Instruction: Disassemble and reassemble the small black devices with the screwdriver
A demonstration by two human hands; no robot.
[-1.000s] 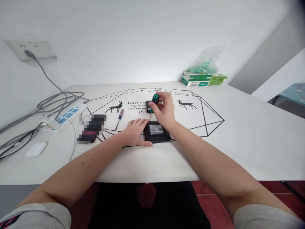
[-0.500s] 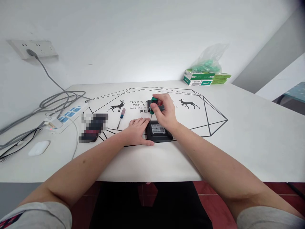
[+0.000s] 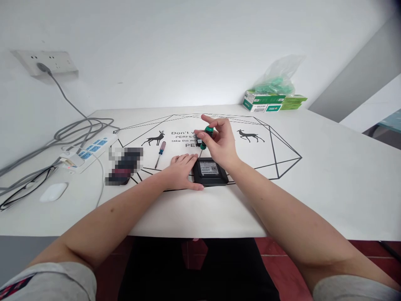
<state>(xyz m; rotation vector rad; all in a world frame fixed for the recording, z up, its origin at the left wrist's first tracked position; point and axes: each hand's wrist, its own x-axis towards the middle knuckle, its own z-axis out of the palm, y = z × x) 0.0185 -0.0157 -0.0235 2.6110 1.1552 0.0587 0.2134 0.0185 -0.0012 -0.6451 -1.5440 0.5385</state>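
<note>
A square black device point(image 3: 211, 180) with a white printed label lies flat on the table. My left hand point(image 3: 181, 174) rests flat against the device's left side, fingers spread on the tabletop and thumb along the near left corner. In my right hand point(image 3: 223, 144) is a screwdriver point(image 3: 208, 133) with a green and black handle, pinched between thumb and fingers, index finger raised. The screwdriver leans to the right, and its thin shaft points down to the device's far left corner. Whether the tip sits in a screw is too small to tell. Behind that hand, a dark object point(image 3: 199, 141) is mostly hidden.
A second screwdriver point(image 3: 161, 154) and a blurred-out dark object point(image 3: 125, 166) lie left of my hands. Farther left are a power strip point(image 3: 94, 148), looped cables point(image 3: 78, 125) and a white mouse point(image 3: 54, 192). Green-and-white boxes point(image 3: 263, 100) under a plastic bag point(image 3: 275, 81) stand back right.
The screwdriver handle has tipped to the right, and my right hand has shifted slightly right with its index finger lifted. My left hand and the device stay put.
</note>
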